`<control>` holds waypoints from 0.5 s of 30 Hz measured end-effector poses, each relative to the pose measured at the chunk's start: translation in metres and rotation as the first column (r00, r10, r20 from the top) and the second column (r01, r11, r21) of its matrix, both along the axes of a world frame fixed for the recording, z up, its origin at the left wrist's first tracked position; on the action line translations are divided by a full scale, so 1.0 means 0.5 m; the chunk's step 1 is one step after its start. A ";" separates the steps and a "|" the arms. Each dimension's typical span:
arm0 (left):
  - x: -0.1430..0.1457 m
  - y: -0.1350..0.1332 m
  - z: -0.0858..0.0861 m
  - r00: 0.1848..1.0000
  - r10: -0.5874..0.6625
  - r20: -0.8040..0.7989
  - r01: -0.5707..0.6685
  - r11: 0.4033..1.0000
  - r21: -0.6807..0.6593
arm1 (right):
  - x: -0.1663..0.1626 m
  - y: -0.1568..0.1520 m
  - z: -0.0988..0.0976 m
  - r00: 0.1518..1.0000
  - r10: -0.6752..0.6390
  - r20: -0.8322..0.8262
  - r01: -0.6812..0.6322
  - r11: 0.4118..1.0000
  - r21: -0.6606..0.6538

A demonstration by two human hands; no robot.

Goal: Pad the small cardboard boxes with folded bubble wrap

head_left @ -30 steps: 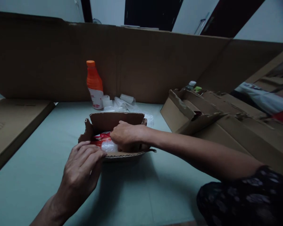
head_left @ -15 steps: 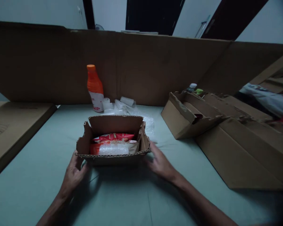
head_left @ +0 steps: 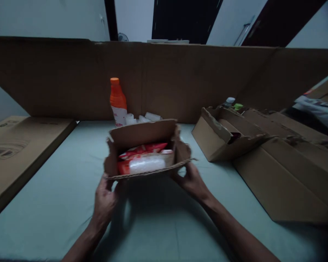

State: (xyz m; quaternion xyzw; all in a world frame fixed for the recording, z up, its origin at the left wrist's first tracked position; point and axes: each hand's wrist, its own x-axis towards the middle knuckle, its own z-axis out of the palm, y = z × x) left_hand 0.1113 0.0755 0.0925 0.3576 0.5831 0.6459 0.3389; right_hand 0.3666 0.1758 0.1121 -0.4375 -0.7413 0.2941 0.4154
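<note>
I hold a small open cardboard box with torn edges above the pale green table, tilted a little. My left hand grips its lower left corner. My right hand grips its lower right corner. Inside the box lie a red packet and a clear plastic-wrapped bundle.
An orange bottle with a white label stands behind the box, beside white plastic rolls. A torn larger cardboard box and flattened cardboard lie at the right. A cardboard wall runs along the back; a flat carton lies left.
My right hand left the inside of the box and both hands took its lower corners. The box has risen off the table and shifted slightly right.
</note>
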 end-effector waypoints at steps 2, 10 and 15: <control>-0.037 -0.062 -0.019 0.986 0.156 -0.051 -0.159 0.985 -0.063 | -0.070 0.020 -0.017 0.982 0.188 -0.028 -0.188 0.982 -0.006; -0.185 -0.163 -0.078 0.943 0.152 -0.297 -0.204 0.967 -0.152 | -0.195 0.088 -0.083 0.864 0.463 -0.200 -0.493 0.859 -0.140; -0.256 -0.101 -0.097 0.894 -0.091 -0.440 0.023 0.987 -0.157 | -0.181 0.011 -0.115 0.902 0.333 -0.273 -0.408 0.864 -0.294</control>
